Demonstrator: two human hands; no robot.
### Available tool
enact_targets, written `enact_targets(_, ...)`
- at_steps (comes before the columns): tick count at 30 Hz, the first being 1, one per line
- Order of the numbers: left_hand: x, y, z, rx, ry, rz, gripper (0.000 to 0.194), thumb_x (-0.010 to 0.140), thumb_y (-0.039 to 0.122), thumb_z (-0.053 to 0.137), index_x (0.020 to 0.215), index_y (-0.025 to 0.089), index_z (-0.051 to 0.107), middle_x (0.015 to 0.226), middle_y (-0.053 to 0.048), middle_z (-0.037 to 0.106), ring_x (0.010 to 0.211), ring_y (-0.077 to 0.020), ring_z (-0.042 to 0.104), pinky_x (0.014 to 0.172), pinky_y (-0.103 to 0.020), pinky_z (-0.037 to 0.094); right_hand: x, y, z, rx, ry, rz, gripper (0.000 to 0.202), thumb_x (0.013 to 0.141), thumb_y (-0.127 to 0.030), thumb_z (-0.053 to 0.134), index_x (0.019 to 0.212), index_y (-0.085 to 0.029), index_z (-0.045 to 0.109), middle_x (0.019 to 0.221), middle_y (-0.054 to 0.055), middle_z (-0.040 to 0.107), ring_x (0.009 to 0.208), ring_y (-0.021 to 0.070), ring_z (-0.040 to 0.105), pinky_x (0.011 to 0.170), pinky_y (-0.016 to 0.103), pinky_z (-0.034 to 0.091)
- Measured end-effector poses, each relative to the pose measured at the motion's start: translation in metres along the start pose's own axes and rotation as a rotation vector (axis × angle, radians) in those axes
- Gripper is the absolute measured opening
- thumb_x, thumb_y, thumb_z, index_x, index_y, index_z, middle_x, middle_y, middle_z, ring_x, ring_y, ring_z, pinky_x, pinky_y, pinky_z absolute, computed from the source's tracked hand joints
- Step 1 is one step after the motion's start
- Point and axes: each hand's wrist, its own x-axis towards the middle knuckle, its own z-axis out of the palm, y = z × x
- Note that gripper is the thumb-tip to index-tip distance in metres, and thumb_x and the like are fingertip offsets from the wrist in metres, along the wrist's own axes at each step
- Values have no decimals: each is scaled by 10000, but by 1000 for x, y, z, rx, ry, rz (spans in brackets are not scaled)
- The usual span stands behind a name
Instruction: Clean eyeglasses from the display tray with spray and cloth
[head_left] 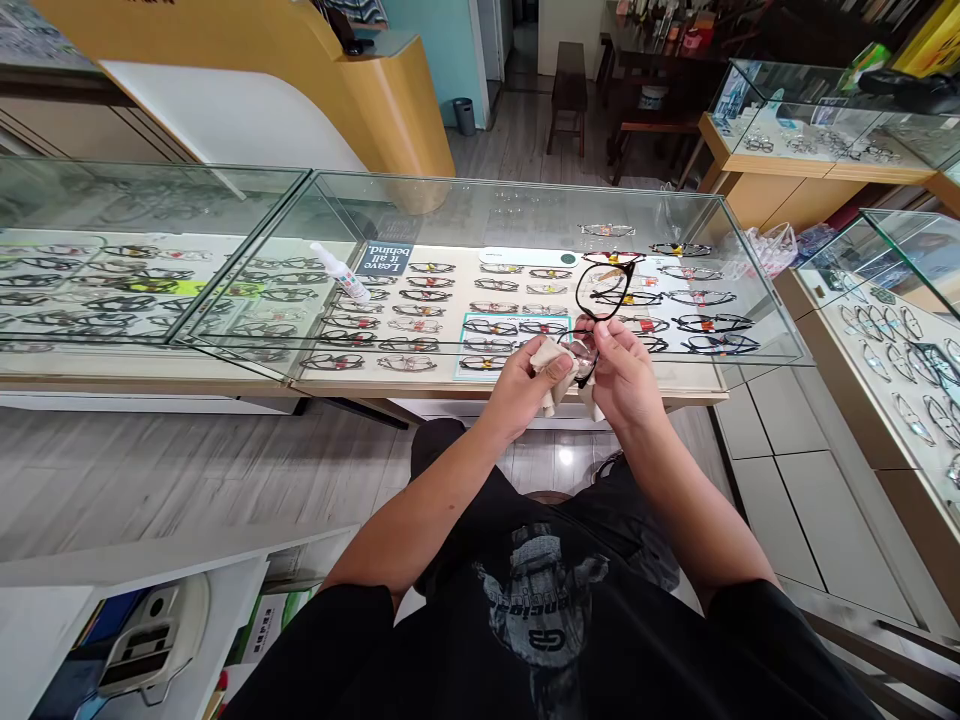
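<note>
Black-rimmed glasses [604, 291] are held up over the front edge of the glass display case [450, 375]. My right hand [627, 378] is closed on them, thumb and fingers pinching near the middle of the frame. A pale beige cloth [553, 378] is pinched between the thumb and fingers of my left hand [523, 388], against the lower lens. Part of the cloth hangs below my right fingers. A small white spray bottle [341, 275] with a clear cap lies on the glass top, to the left of my hands.
Rows of eyeglass frames [409, 325] show through the glass. More display cases stand at the right [885, 340] and back right [817, 140]. A wooden bench [568, 88] and a grey bin [464, 116] are beyond. At the lower left is a white open drawer or shelf [247, 580].
</note>
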Motion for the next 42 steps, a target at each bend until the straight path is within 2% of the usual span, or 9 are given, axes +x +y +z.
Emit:
enact_targets(7,2,-5,-3,-231,104,-22,525,725,635,925,883,208,663,749,30,628,648,-103,607,616,-230,528,3,-4,4,71,-8,5,255,811,-433,923,872,-257,749,1035,5,786,879,135,701,821,253,624)
enact_targets(11,7,-2,-18,-339,203,-67,448,672,415,993,929,183,709,864,-15,737,837,-183,747,824,-313,618,3,-17,4,84,-9,-24,217,841,-418,911,900,-269,764,1044,-11,775,903,124,700,830,235,635)
enact_targets(17,10,7,-34,-355,120,-52,391,692,167,915,1044,161,744,1079,-102,807,1142,-308,770,1037,-452,603,5,-29,2,46,0,-63,171,896,-402,854,906,-278,738,1078,-9,768,932,133,714,834,253,648)
enact_targets(23,26,3,-45,-370,396,-56,283,624,178,853,861,172,699,851,-26,755,868,-204,760,868,-333,606,7,-36,-1,23,7,-69,139,917,-388,829,922,-285,736,1102,-8,775,928,138,730,859,280,643)
enact_targets(27,35,8,-56,-372,386,-37,228,587,190,747,786,200,636,780,1,675,764,-159,682,752,-290,574,9,-40,-7,-19,8,-61,137,933,-406,809,921,-295,730,1144,3,776,993,163,733,877,309,635)
enact_targets(31,44,14,-67,-202,332,76,414,487,105,603,884,216,644,827,-5,646,860,-181,679,781,-289,550,15,-42,-12,-31,5,-75,153,931,-407,812,927,-289,715,1154,9,777,1029,176,723,846,313,630)
enact_targets(34,59,19,-78,16,315,190,529,520,84,624,1023,243,665,930,-22,666,978,-211,685,829,-295,546,19,-43,-16,-33,4,-73,167,920,-414,822,924,-291,709,1151,4,777,1033,178,721,823,311,629)
enact_targets(39,95,36,-108,614,348,426,213,700,111,617,888,206,646,1012,-66,644,1052,-240,640,979,-365,523,21,-46,-24,-11,-16,-81,163,916,-406,832,924,-293,716,1151,-5,784,1048,173,728,840,310,627)
enact_targets(42,107,44,-126,935,254,507,173,750,107,562,834,199,681,1092,-103,616,1077,-260,613,1051,-404,486,20,-48,-28,8,-21,-86,152,918,-394,826,923,-287,719,1157,-2,781,1036,161,723,868,298,622)
